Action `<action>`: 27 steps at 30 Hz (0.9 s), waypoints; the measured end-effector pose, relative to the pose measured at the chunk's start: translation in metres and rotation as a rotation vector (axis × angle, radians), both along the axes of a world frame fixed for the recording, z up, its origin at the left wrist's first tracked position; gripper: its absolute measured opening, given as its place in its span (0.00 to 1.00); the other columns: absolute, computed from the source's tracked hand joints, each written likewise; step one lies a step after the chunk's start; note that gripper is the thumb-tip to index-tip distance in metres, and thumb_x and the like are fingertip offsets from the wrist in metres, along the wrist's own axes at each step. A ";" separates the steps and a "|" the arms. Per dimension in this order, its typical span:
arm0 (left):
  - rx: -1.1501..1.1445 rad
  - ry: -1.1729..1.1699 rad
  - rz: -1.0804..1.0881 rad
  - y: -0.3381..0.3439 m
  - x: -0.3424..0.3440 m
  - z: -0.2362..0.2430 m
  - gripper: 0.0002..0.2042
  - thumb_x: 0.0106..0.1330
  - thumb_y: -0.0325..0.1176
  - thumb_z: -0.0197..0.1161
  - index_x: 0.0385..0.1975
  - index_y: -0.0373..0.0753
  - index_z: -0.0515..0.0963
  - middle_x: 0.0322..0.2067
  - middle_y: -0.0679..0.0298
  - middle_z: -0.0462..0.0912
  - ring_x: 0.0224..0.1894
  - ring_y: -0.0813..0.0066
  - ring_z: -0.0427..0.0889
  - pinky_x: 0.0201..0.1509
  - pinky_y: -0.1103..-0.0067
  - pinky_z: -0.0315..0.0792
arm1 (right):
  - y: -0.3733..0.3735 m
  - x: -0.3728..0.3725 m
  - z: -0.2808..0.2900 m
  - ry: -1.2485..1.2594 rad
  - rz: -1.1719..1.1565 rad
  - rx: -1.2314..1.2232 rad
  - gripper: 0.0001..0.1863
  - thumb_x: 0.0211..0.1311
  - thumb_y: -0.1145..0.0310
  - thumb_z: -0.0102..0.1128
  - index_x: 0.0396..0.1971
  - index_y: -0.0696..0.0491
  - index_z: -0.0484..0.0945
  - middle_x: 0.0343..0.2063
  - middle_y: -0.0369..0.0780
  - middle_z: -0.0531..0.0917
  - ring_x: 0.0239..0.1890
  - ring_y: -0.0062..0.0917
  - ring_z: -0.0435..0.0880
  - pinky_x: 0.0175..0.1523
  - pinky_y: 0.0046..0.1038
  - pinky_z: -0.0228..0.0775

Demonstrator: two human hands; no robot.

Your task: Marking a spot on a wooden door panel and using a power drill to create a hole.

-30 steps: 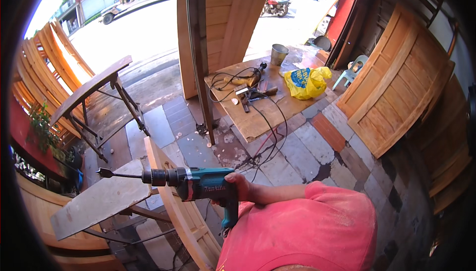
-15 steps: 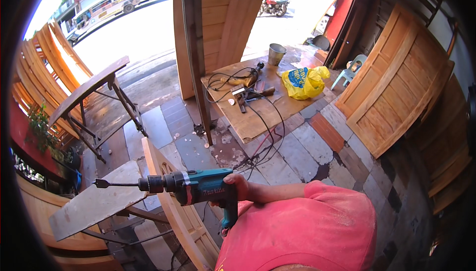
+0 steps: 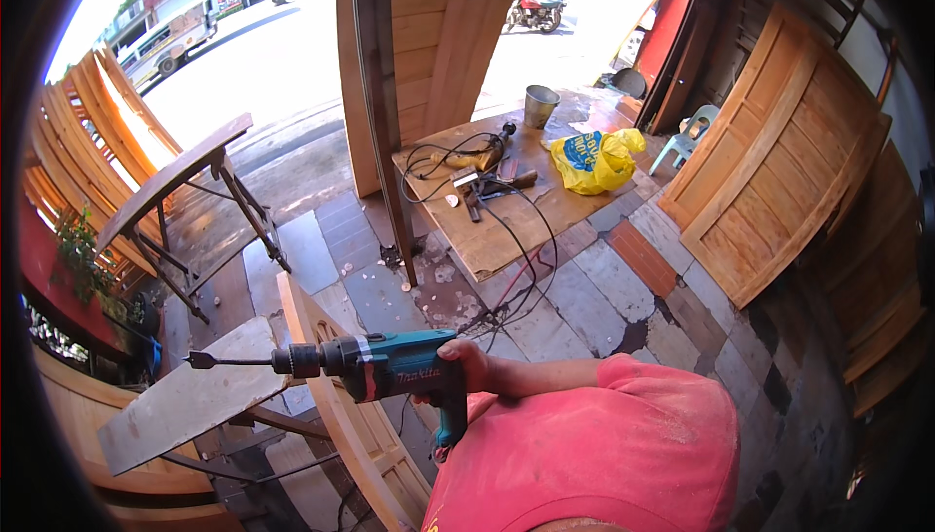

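Fingers [image 3: 478, 361] of the right hand [image 3: 466, 366] are clenched round the rear grip of a teal drill [image 3: 399, 361]; whether one presses the trigger is unclear. Left hand is out of frame, state unknown. To do this well, the wrist should sit straight behind the motor and the hold be firm, since the long front end probably tips the nose down; a second hand near the front would likely steady it, and the trigger is best left alone until the tip is placed square. The drill lies right against the palm, body reaching left of the fingers, handle hanging below them. Further out comes the dark chuck [image 3: 304, 361], then the spade bit [image 3: 243, 362], roughly level, tip leftward and well apart from the fingers. A panelled wooden door [image 3: 343, 410] stands on edge below the drill in view; contact is hard to judge. The bit overlaps the edge of a grey board [image 3: 185, 410] from this angle. Farther off, a table [image 3: 492, 251] bears a yellow bag [image 3: 596, 167] and corded tools [image 3: 477, 160].
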State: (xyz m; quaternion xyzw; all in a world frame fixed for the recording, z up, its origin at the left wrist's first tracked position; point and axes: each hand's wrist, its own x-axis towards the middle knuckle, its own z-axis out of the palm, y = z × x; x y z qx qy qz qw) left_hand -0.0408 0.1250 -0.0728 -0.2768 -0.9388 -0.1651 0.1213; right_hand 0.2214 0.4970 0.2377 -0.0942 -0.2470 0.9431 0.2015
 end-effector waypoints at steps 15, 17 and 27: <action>0.015 -0.017 -0.010 0.000 0.004 0.001 0.24 0.67 0.62 0.67 0.48 0.48 0.79 0.40 0.57 0.85 0.42 0.49 0.85 0.45 0.52 0.76 | -0.003 0.005 0.003 -0.006 -0.013 0.026 0.45 0.55 0.43 0.66 0.66 0.60 0.73 0.49 0.54 0.88 0.46 0.43 0.91 0.48 0.39 0.84; 0.011 -0.020 -0.011 0.000 0.005 0.003 0.24 0.67 0.62 0.67 0.48 0.48 0.79 0.40 0.57 0.85 0.42 0.49 0.85 0.45 0.52 0.76 | -0.004 0.005 0.004 -0.011 -0.011 0.017 0.45 0.55 0.43 0.66 0.66 0.60 0.73 0.49 0.54 0.88 0.46 0.43 0.91 0.48 0.39 0.84; 0.016 -0.029 -0.012 -0.002 0.007 0.010 0.24 0.67 0.62 0.67 0.47 0.48 0.79 0.39 0.56 0.85 0.42 0.49 0.85 0.45 0.52 0.76 | -0.006 0.008 0.004 0.008 0.012 0.016 0.45 0.55 0.44 0.67 0.67 0.59 0.72 0.50 0.53 0.88 0.46 0.43 0.91 0.48 0.40 0.85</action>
